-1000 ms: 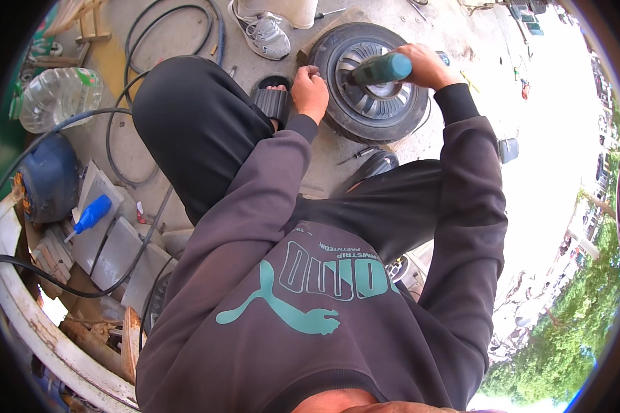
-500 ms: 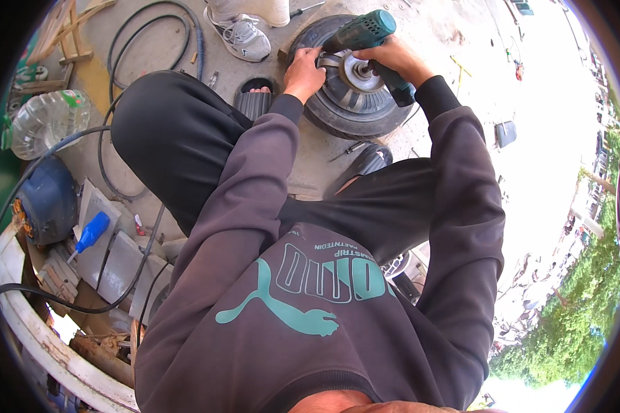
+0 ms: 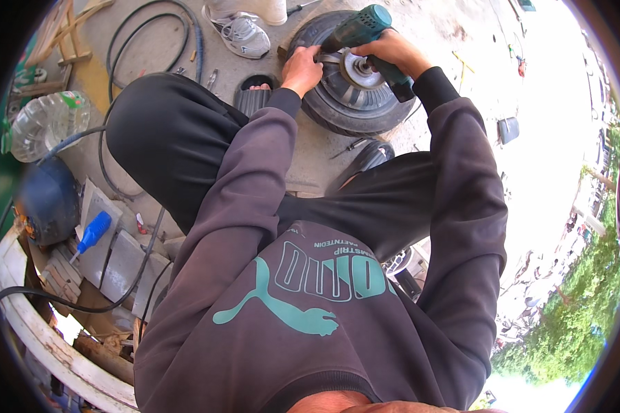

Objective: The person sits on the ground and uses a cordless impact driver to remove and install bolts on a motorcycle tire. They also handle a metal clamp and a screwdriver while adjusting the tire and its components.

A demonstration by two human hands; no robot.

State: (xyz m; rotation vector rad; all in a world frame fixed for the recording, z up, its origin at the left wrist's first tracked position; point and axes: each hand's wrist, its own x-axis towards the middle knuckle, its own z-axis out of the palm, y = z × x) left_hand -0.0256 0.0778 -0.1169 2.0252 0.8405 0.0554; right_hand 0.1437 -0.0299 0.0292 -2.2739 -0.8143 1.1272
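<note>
From where I'm standing, daylight is bleaching the right side of the grey concrete floor (image 3: 148,58) nearly white, while the left is lying in softer shade. Green foliage (image 3: 561,344) is filling the lower right edge. Over left, a black hose (image 3: 200,58) is coiling near a wooden frame (image 3: 76,58), and grey slabs (image 3: 127,256) are lying jumbled.

The tyre (image 3: 355,125) is matt black rubber around a ribbed metal hub (image 3: 357,98) with a dull shine. The drill (image 3: 364,25) has a smooth plastic casing. The jug (image 3: 52,125) is clear, glossy plastic; the sweatshirt (image 3: 255,361) matt cloth; the trousers (image 3: 167,141) smooth cloth, faintly sheened. The floor (image 3: 160,49) looks like rough concrete, the frame (image 3: 69,36) bare wood.
</note>
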